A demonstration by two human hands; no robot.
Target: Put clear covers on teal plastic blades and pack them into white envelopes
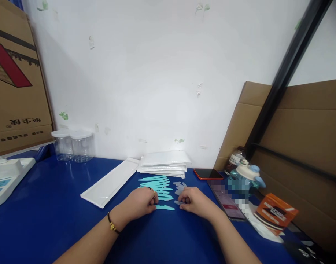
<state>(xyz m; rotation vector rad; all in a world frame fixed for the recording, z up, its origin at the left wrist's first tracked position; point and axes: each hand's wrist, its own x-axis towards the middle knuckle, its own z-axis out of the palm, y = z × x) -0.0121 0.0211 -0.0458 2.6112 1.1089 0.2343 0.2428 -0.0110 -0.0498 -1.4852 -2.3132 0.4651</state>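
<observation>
Left hand (141,201), curled shut, pins one turquoise stick (165,207) at 6 o'clock of the stick pile (156,185); right hand (195,201) pinches a clear cap (178,202) at the stick's 3 o'clock. Hazard: a loose pinch could drop the cap, and a wrist sweep could scatter the pile.

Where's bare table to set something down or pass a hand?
Bare: table between white device and long pouch; also near edge, this side of left hand and right hand. Crowded: sticks and caps around the hands; phone, bottle, orange box on the right.
</observation>
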